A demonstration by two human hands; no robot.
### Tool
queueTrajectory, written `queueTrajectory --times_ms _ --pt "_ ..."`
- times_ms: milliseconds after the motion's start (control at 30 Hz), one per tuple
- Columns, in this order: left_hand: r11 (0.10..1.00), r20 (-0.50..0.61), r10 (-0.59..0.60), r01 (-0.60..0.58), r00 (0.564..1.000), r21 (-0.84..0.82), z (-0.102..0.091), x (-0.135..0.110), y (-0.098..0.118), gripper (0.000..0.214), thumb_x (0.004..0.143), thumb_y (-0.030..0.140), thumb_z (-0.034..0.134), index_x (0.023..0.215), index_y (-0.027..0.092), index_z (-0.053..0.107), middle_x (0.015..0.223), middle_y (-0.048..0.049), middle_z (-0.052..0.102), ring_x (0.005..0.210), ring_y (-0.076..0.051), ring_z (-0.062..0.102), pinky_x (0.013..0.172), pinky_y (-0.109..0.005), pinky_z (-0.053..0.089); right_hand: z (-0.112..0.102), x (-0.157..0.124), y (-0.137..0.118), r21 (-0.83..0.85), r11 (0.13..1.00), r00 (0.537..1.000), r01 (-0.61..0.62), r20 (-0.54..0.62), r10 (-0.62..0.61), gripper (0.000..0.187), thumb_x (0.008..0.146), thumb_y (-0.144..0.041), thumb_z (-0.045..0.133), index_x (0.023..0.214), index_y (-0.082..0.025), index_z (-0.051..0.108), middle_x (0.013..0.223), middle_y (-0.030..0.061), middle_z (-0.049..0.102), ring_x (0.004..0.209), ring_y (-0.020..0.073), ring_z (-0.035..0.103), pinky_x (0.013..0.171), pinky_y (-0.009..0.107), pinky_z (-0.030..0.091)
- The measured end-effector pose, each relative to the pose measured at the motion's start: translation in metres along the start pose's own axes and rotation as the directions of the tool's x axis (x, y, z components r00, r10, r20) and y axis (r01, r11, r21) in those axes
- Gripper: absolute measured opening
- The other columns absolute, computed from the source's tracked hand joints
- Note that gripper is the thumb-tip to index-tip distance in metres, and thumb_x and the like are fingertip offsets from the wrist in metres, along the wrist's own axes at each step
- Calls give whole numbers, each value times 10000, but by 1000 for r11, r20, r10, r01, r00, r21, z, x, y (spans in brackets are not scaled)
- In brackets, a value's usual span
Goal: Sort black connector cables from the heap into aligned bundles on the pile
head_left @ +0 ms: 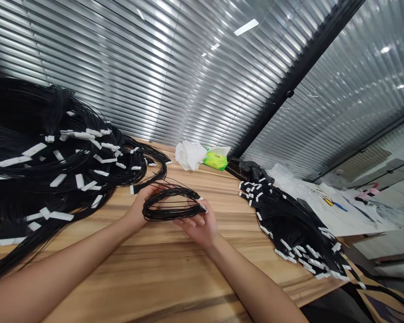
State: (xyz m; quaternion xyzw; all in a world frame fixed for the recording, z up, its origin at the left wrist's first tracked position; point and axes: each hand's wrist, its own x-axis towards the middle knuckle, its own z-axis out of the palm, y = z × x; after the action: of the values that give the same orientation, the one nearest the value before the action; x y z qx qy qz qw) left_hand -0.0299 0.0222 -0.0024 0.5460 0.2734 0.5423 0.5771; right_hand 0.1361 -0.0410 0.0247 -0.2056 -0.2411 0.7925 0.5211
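A coil of thin black cable with white end pieces is held between my two hands above the wooden table. My left hand grips the coil's left side, its fingers mostly hidden behind the loops. On the right side, my right hand has its fingers under the coil and its thumb near the white ends. Left of my hands lies a large heap of black cables with many white tags or connectors. A second pile of black cables with white ends stretches along the table's right side.
Crumpled white tissue and a green tissue pack stand at the back edge by the slatted blinds. On a white table to the right are clear plastic and a yellow-and-blue handled tool.
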Motion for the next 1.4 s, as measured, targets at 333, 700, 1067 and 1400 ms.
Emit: queueTrajectory --times_ms 333,700,1067,1400 --pt "992 -24 -37 39 999 124 9 -6 7 462 620 390 814 1006 156 713 1033 -118 733 946 -277 678 887 -390 528 -34 9 -39 -293 949 986 -113 82 143 248 770 -361 491 582 -224 405 296 -97 228 380 117 315 534 246 414" --pt "989 74 -127 121 989 84 21 -13 15 246 657 381 783 812 191 770 920 -94 760 885 -276 698 849 -353 547 -45 11 -22 -449 863 931 -233 152 331 354 697 -447 543 464 -224 397 308 -70 276 343 103 318 479 286 424" --pt "936 -175 23 40 984 350 14 -3 5 211 693 408 732 740 205 768 798 -51 748 794 -217 648 751 -291 513 -36 12 -21 -503 832 928 -234 138 345 268 741 -383 566 565 -189 509 324 -85 335 368 90 316 479 230 391" --pt "944 -83 -51 75 995 321 17 -8 7 217 642 425 766 698 215 770 807 -51 757 797 -217 658 751 -279 504 -31 13 -7 -534 823 937 -196 147 318 250 729 -381 586 622 -156 565 415 -62 479 350 67 340 496 232 414"
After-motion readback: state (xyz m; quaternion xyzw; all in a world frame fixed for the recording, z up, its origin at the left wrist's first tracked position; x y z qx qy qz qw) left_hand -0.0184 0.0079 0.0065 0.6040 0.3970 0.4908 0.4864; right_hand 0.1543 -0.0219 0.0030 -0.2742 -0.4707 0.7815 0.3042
